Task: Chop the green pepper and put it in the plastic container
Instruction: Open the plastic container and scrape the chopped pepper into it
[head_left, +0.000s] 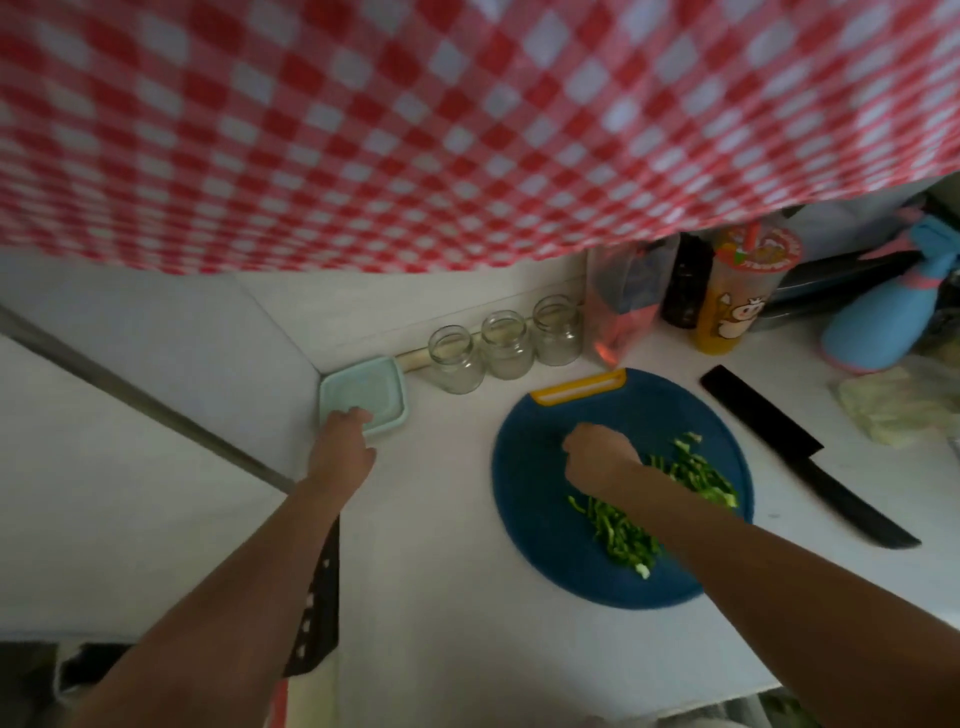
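Note:
Chopped green pepper strips (623, 535) lie in a loose pile on the round blue cutting board (540, 519), with more pieces (696, 467) to the right of my wrist. My right hand (597, 457) hovers over the board's middle with its fingers curled; whether it holds any pepper is hidden. In the counter's far left corner sits the pale green plastic container (369, 389) with its lid on. My left hand (343, 441) reaches to its near edge, fingertips touching the lid.
A black knife (810, 457) lies on the white counter right of the board. Three empty glass jars (506, 343) stand behind the board. A printed cup (737, 296), dark bottle and blue spray bottle (883, 312) crowd the back right. A red checked cloth hangs above.

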